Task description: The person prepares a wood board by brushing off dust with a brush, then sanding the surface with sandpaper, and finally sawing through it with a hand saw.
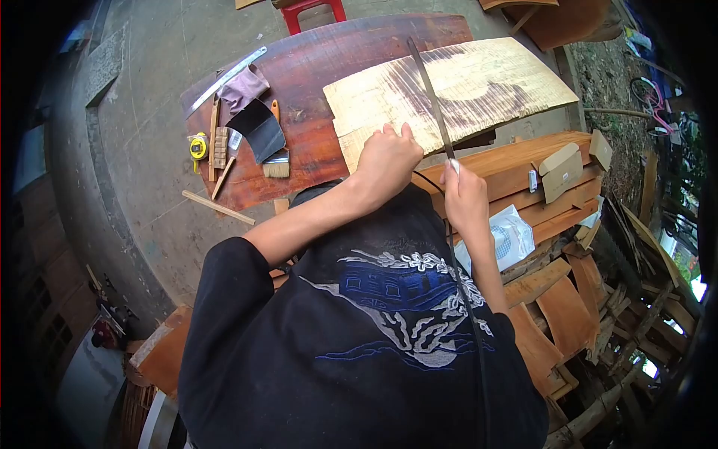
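Observation:
A pale wooden board (407,97) with dark streaks lies across the reddish-brown table, its near edge rough. My left hand (389,159) is closed at the board's near edge, fingers curled over it; the palm side is hidden. In my closed right hand (465,196) is a long, narrow, dark flat bar, like a file (429,91). It slants up and away across the board's top, and my fist hides its near end. A black cord (465,299) runs down the front of the dark shirt.
On the brown table (314,71) lie a metal ruler (228,78), a purple cloth (244,88), a black bent sheet (256,129), a brush (276,166) and a yellow tape measure (198,147). Stacked planks (516,168) carry cardboard (561,172) at right. A red stool (313,13) stands beyond.

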`<state>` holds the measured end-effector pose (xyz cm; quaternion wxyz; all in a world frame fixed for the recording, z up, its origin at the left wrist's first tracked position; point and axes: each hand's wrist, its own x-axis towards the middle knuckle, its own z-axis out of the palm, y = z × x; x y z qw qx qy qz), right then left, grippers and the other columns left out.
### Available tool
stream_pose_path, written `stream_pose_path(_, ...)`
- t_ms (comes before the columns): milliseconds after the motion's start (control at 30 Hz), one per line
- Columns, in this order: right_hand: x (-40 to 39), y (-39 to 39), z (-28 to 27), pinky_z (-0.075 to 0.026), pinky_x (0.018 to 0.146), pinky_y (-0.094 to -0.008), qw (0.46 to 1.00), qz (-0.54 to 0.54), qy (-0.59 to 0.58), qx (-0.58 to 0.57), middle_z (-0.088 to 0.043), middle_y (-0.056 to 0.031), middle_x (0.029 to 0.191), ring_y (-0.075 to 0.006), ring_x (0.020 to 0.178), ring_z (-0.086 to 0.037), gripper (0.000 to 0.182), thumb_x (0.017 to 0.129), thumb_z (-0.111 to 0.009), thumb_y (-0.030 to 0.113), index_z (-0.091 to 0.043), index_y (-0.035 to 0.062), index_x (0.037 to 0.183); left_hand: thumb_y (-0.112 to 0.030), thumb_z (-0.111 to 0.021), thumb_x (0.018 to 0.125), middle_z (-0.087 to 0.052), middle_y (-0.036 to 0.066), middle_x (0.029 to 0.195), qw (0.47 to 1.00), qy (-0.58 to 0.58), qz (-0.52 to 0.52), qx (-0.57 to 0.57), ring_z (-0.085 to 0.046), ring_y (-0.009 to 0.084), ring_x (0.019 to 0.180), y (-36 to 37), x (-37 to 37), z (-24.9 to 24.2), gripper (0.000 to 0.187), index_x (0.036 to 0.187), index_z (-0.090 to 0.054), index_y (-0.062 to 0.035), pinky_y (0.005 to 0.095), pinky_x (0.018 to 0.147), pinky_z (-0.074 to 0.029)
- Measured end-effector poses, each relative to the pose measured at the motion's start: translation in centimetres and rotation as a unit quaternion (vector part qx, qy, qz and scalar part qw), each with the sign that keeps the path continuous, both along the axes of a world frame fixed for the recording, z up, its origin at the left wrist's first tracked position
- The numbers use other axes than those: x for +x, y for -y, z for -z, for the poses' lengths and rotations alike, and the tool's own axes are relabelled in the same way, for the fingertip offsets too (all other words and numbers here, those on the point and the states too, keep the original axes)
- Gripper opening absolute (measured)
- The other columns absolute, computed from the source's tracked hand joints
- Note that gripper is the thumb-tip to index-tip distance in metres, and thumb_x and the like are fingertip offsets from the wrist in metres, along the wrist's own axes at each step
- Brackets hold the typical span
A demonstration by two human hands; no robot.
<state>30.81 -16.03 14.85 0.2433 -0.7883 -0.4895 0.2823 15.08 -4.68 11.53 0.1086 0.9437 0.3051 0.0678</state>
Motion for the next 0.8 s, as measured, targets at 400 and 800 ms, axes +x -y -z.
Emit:
stream_pose_path(400,0.3,2.2,-0.9,-0.043,0.058,-0.0411,0.999,0.008,-0.03,-0.016,-0.054,-0.016,0.061,-0.0262,0.055,-0.054,0.044,0.113,-0.049,0.026,-0.063,-0.0012,0.081,-0.009,-0.065,0.081,-0.071,0.025,0.077,1.0,0.008,-0.002,0.015,-0.074,0.033,0.062,-0.9,0.1,-0.8,0.027,0.1,-0.067,0.0105,0.0411,0.056,-0.059)
stream_pose_path(800,0.3,-1.1,-0.7,-0.043,0.058,-0.0403,0.997,0.034,-0.066,-0.025,-0.052,-0.0124,0.059,-0.0209,0.055,-0.053,0.043,0.112,-0.049,0.026,-0.063,-0.0008,0.081,-0.009,-0.065,0.08,-0.07,0.026,0.077,0.999,-0.018,0.002,-0.035,-0.074,0.0334,0.063,-0.6,0.6,-1.1,0.039,0.111,-0.068,0.0161,0.0389,0.053,-0.058)
